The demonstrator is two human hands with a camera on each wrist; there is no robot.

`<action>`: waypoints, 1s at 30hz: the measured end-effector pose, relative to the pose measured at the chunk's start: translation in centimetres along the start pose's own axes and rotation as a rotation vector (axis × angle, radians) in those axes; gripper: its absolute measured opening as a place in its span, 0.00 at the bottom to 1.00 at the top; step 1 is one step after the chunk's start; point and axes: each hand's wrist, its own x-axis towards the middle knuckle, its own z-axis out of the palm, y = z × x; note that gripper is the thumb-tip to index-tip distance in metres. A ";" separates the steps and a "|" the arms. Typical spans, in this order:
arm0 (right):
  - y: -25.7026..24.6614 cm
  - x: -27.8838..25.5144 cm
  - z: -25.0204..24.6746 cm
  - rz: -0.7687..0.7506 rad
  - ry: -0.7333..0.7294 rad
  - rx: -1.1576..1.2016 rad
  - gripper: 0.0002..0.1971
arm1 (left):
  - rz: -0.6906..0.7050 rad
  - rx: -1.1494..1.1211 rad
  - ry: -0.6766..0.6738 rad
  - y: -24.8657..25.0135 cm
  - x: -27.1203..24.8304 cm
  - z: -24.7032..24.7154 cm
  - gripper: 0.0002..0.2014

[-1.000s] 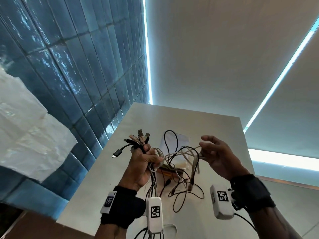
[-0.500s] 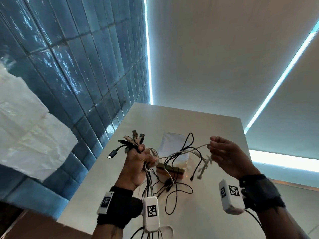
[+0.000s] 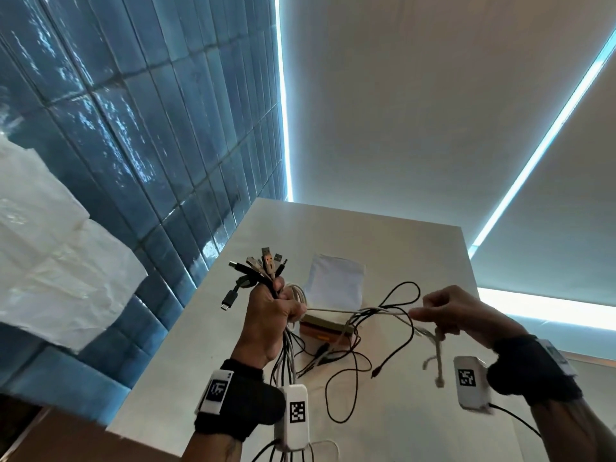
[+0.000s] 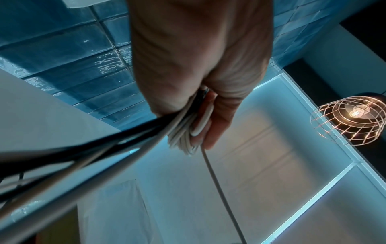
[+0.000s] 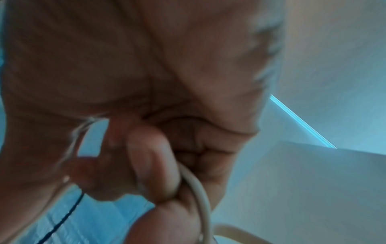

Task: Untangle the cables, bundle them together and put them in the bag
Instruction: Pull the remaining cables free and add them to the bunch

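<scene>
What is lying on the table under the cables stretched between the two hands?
Under the white cable stretched from left hand to right hand sit a flat brown box and a pale pouch behind it. Loose black cables trail over the table; the box's contents are hidden.

A taut white cable (image 3: 360, 311) and black loops (image 3: 346, 371) span the gap between both hands. At twelve o'clock a white bag (image 3: 336, 281) and box (image 3: 325, 326) occupy the table (image 3: 416, 255); bare tabletop lies at one o'clock.
</scene>
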 end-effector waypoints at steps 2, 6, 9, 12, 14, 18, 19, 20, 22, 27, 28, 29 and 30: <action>0.8 -0.1 -0.3 -0.033 -0.006 0.134 0.24 | 0.022 -0.018 0.024 0.1 0.1 -0.4 0.27; 1.6 0.1 -0.6 -0.068 -0.030 0.370 0.19 | 0.054 -0.031 0.065 0.4 0.2 -0.8 0.27; 1.6 0.4 -0.9 -0.023 0.020 0.318 0.22 | 0.068 -0.011 0.086 0.5 0.2 -1.1 0.28; 1.6 1.1 -1.6 -0.009 0.087 0.059 0.25 | 0.074 0.007 0.100 0.5 0.1 -1.1 0.28; 1.4 1.2 -1.8 -0.038 0.106 0.053 0.27 | 0.075 0.003 0.106 0.5 0.1 -1.0 0.28; 1.4 0.7 -2.5 -0.114 0.064 0.372 0.23 | 0.079 -0.011 0.128 0.6 0.1 -1.4 0.29; 1.4 0.6 -2.7 -0.102 0.051 0.371 0.24 | 0.078 -0.010 0.137 0.7 0.1 -1.6 0.29; 1.4 0.7 -3.0 -0.075 0.084 0.289 0.25 | 0.078 -0.008 0.144 0.8 0.1 -1.8 0.29; 1.5 0.8 -3.6 -0.044 0.172 0.012 0.25 | 0.082 -0.008 0.161 0.8 0.1 -2.2 0.29; 1.3 0.1 -5.0 -0.105 0.235 0.099 0.29 | 0.082 -0.018 0.194 0.7 0.2 -2.6 0.29; 1.2 0.0 -5.3 -0.107 0.230 0.147 0.30 | 0.083 -0.012 0.195 0.7 0.2 -2.5 0.28; 1.0 -0.2 -5.5 -0.097 0.233 0.162 0.31 | 0.084 -0.005 0.196 0.6 0.2 -2.5 0.28; 0.9 -0.2 -5.6 -0.087 0.242 0.133 0.30 | 0.084 0.000 0.196 0.6 0.2 -2.4 0.28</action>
